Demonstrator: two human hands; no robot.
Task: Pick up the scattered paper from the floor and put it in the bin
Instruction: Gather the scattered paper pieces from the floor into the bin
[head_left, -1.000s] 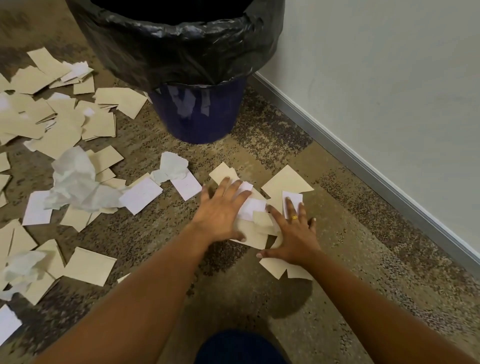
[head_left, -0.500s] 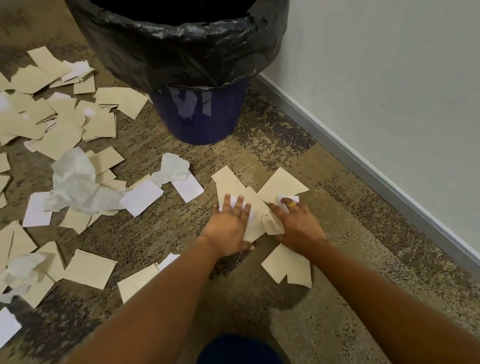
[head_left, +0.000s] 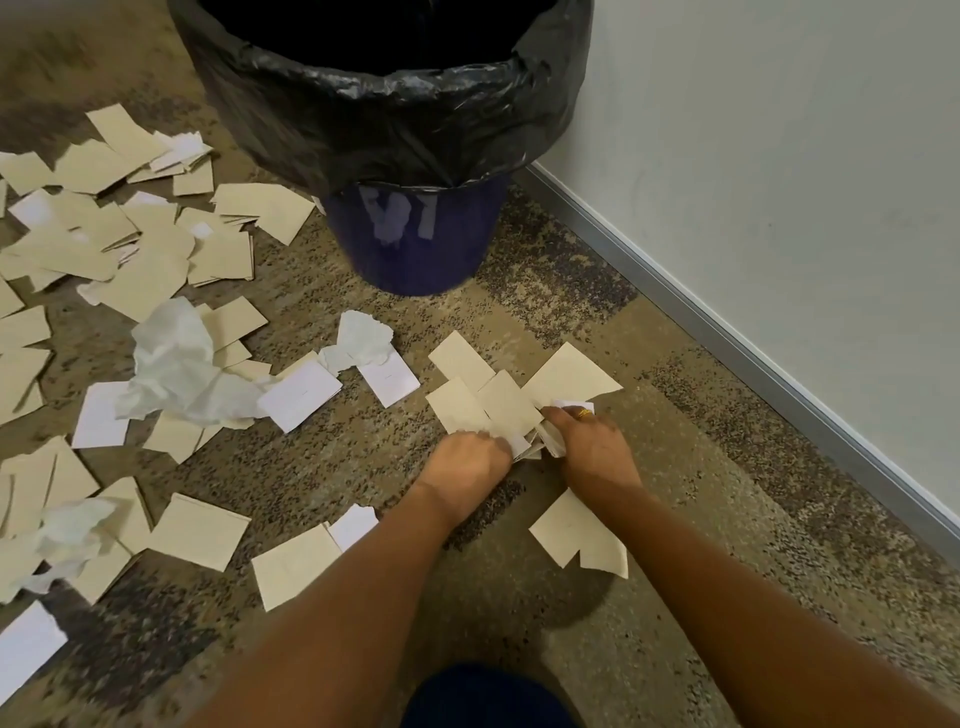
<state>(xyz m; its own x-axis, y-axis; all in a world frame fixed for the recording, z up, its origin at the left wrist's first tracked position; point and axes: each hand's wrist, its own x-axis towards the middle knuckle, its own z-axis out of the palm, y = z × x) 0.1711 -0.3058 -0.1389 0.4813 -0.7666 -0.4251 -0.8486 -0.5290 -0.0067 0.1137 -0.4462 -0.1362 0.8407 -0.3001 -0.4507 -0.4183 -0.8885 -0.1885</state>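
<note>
The left hand (head_left: 465, 460) and right hand (head_left: 595, 449) each clench their grip on 1 bunch of flat tan and white paper pieces (head_left: 506, 408) on the floor (head_left: 675, 623), near the black-lined bin (head_left: 415, 249).

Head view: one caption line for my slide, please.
Before a black-lined blue bin, the left hand and right hand bunch paper pieces on the carpet; more lie scattered.

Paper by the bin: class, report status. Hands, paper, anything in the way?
Hands: left hand and right hand both grip the paper bunch on the carpet. Straight ahead, the bin. Many loose sheets lie left; none between bunch and bin.
</note>
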